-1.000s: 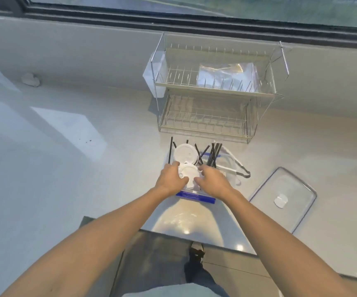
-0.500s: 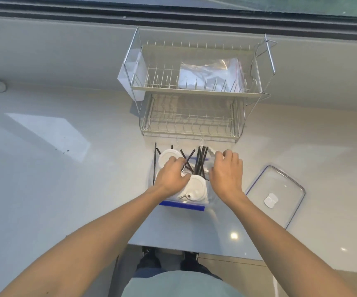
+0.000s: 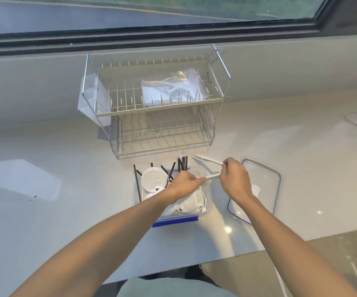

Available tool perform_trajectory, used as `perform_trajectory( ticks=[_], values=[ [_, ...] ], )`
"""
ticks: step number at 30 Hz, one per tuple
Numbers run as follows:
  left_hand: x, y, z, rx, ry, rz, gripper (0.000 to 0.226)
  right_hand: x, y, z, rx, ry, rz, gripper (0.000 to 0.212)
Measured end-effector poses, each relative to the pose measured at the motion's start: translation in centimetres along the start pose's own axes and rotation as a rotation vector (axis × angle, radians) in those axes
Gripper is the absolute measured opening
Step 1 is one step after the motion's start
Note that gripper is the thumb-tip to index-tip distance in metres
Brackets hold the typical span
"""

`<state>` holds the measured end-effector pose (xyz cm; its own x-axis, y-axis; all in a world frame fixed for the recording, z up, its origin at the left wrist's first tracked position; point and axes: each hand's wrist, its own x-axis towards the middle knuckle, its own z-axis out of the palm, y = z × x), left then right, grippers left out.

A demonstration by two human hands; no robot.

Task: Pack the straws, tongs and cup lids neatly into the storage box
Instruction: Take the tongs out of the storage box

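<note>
Both hands have lifted off the cup lids since the earlier frames and now hold the white tongs (image 3: 208, 168) above the storage box, and the view has swung so that more of the window shows along the top.

The right hand (image 3: 234, 179) pinches the tongs near the joined end, fingers curled around both arms of the tool. The left hand (image 3: 184, 184) grips the tip of the nearer arm between thumb and fingers. The tongs are spread open in a V, with the farther arm pointing toward the lower shelf of a dish rack.

The storage box (image 3: 174, 219) is clear plastic with a blue clip on its near edge, and it sits on the white table (image 3: 66, 211) directly below the hands. White cup lids (image 3: 154, 180) lie inside it, one flat and round at the left, others stacked on edge lower down. Black straws (image 3: 138, 185) stand and lean in the box, some poking above its far rim.

To the right of the box, the clear box lid (image 3: 265, 181) with a blue seal lies flat on the table, partly hidden by the right wrist.

Behind the box stands a two-tier wire dish rack (image 3: 158, 108) against the wall. A clear plastic bag (image 3: 173, 86) rests on its upper shelf. A window (image 3: 173, 9) with a dark frame runs across the top of the view.
</note>
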<state>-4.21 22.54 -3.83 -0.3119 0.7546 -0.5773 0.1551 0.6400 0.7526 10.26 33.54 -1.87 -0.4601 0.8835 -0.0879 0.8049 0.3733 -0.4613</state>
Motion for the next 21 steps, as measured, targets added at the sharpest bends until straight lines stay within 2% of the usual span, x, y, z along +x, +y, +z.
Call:
perform_trajectory(
  ticks=[3, 6, 10, 14, 17, 19, 21],
  values=[
    [-0.1, 1.2, 0.4, -0.242, -0.084, -0.114, 0.053, -0.1, -1.0, -2.0, -0.008, 0.089, -0.089, 0.016],
    [-0.1, 2.9, 0.0, -0.548, -0.122, -0.188, 0.056, -0.2, -2.4, -3.7, 0.104, 0.190, -0.170, 0.013],
    [-0.4, 4.9, -1.5, -0.916, -0.065, -0.223, 0.027, -0.8, -4.7, -4.4, 0.240, 0.206, -0.245, 0.009],
    [-1.7, 4.2, -4.5, -1.021, 0.121, -0.176, 0.021, -1.1, -7.1, -2.9, 0.301, 0.140, -0.268, 0.007],
    [-3.3, 2.1, -7.6, -0.993, 0.361, -0.134, 0.014, -1.7, -9.7, -0.9, 0.334, 0.050, -0.264, 0.007],
    [-4.5, 0.1, -9.9, -0.938, 0.553, -0.114, 0.015, -2.7, -12.0, 1.2, 0.342, -0.063, -0.279, 0.014],
    [-6.0, -2.4, -12.0, -0.933, 0.672, -0.096, 0.016, -4.0, -14.6, 3.8, 0.369, -0.217, -0.279, 0.024]
  ],
)
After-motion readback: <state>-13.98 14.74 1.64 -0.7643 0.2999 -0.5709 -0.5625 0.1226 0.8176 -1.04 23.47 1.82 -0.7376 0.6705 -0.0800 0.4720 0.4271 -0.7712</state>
